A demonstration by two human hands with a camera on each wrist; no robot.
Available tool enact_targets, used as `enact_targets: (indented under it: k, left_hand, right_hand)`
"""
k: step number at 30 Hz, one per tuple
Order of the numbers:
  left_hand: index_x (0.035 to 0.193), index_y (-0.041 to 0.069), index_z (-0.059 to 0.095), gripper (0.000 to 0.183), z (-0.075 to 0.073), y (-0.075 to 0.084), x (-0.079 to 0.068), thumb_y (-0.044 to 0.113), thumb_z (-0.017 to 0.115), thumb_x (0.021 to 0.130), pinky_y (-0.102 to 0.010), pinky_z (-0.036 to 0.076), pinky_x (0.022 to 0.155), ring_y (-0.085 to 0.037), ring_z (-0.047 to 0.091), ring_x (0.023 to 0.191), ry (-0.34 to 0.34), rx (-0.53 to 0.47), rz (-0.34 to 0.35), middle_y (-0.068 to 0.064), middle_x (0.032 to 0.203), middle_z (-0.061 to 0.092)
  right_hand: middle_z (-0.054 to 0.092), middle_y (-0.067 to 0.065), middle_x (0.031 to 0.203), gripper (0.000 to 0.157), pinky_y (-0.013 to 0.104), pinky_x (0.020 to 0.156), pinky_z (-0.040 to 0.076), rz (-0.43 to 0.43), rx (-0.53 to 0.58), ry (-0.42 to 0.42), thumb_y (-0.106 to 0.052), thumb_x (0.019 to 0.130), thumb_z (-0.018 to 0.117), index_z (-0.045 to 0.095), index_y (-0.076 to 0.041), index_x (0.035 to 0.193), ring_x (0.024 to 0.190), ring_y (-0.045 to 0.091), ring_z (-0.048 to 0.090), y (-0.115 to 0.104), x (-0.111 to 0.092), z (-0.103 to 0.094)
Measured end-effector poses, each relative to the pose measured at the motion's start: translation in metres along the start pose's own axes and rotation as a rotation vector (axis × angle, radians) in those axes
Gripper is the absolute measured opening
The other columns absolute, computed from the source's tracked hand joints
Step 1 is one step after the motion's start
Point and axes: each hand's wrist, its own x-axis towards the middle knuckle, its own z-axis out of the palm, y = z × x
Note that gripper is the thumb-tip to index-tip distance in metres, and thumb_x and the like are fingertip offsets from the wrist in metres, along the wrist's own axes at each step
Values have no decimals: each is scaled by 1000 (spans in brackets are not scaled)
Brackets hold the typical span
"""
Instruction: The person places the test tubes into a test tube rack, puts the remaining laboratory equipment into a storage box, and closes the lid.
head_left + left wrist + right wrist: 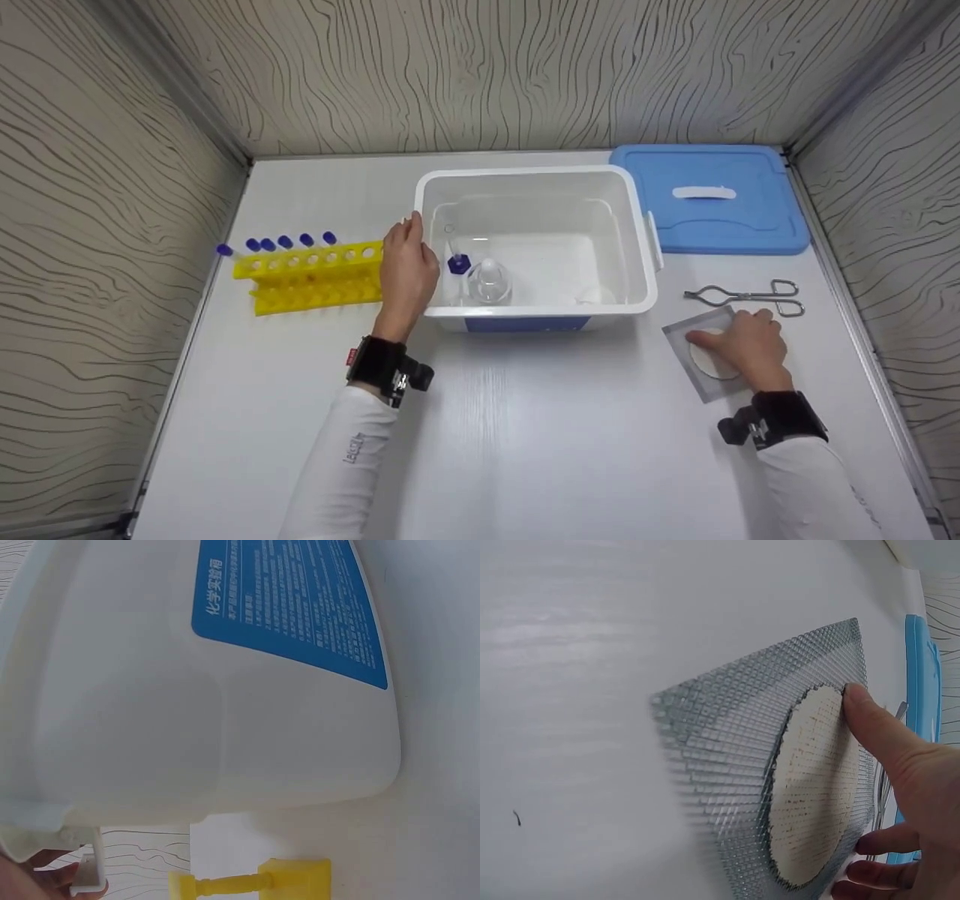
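Observation:
My left hand [409, 270] grips the left side of a white plastic bin [532, 310], its fingers at the handle there. In the left wrist view those fingertips [64, 877] show behind the handle, below the bin's blue label [292, 607]. A square wire gauze [684, 349] with a round pale centre [814, 787] is held by my right hand [750, 345]. The thumb lies on the upper face, and the other fingers curl at the far edge. The gauze looks tilted in the right wrist view. Metal crucible tongs [742, 295] lie just beyond this hand.
Inside the bin are a round glass vessel with a white cap [491, 283], a clear cylinder with a purple hexagonal base [459, 264] and a whitish item [596, 295]. A yellow test tube rack [315, 300] with blue-capped tubes stands left. A blue lid [712, 225] lies back right.

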Motion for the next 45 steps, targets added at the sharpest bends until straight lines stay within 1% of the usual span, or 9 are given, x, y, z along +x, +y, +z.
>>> enact_targets:
  k: [4, 9, 18, 22, 26, 29, 32, 38, 45]
  left_hand:
    - [148, 1, 43, 50, 0, 0, 0, 4, 48, 98, -45, 38, 119, -36, 46, 137, -3, 1, 0, -24, 143, 52]
    - [148, 1, 43, 50, -1, -1, 0, 5, 49, 99, -45, 38, 118, -36, 47, 136, -2, 6, 0, -24, 142, 53]
    - [149, 2, 42, 50, 0, -3, 0, 7, 45, 100, -44, 37, 120, -35, 46, 138, -14, 6, -3, -23, 144, 51]
    - [149, 2, 42, 50, 0, -2, 0, 7, 45, 100, -44, 37, 119, -35, 46, 137, -14, 3, 0, -23, 144, 52]
    - [148, 1, 43, 50, 0, -1, -1, 5, 47, 99, -45, 37, 119, -35, 47, 136, -3, -3, 5, -23, 143, 52]
    - [148, 1, 44, 50, 0, -1, -1, 4, 48, 99, -45, 37, 119, -36, 47, 136, 4, -6, 10, -24, 143, 53]
    - [148, 1, 44, 49, -1, -1, -1, 5, 47, 99, -44, 37, 119, -35, 48, 135, 3, -1, 11, -23, 142, 53]
    - [149, 2, 43, 50, -1, -1, -1, 7, 47, 100, -44, 37, 119, -35, 47, 136, -7, 5, 4, -23, 143, 52]
    - [148, 1, 43, 49, -1, -2, -2, 7, 46, 100, -44, 37, 120, -36, 46, 137, -3, 10, 17, -23, 143, 53]
  right_hand:
    - [44, 42, 104, 101, 40, 55, 44, 13, 14, 3, -63, 77, 73, 50, 27, 116, 85, 48, 48, -2, -1, 0]
    - [44, 43, 108, 102, 45, 59, 48, 34, 37, -2, -62, 76, 75, 49, 27, 119, 89, 50, 49, -5, -2, -1]
    - [44, 49, 118, 116, 57, 68, 50, 32, 62, 35, -63, 71, 78, 34, 25, 133, 102, 61, 49, -2, 1, 0]
    - [44, 48, 118, 120, 56, 70, 50, 46, 78, 44, -63, 70, 80, 31, 23, 136, 102, 60, 50, 0, 1, 1]
    - [44, 48, 119, 117, 55, 68, 50, 46, 92, 49, -61, 70, 80, 32, 22, 137, 101, 59, 50, 2, 3, 1]
    - [45, 47, 117, 110, 51, 64, 50, 29, 90, 61, -58, 73, 80, 36, 21, 137, 97, 55, 52, 5, 4, 0]
    - [49, 46, 117, 95, 47, 62, 50, 0, 98, 78, -49, 79, 78, 42, 17, 137, 94, 52, 55, 7, 6, -3]
    - [56, 39, 123, 62, 49, 73, 50, -13, 202, 92, -27, 91, 68, 49, 9, 138, 103, 51, 59, 10, 8, -15]
    - [61, 33, 117, 42, 40, 73, 45, -65, 259, 149, -18, 97, 55, 56, 7, 131, 102, 46, 59, 5, 2, -35]
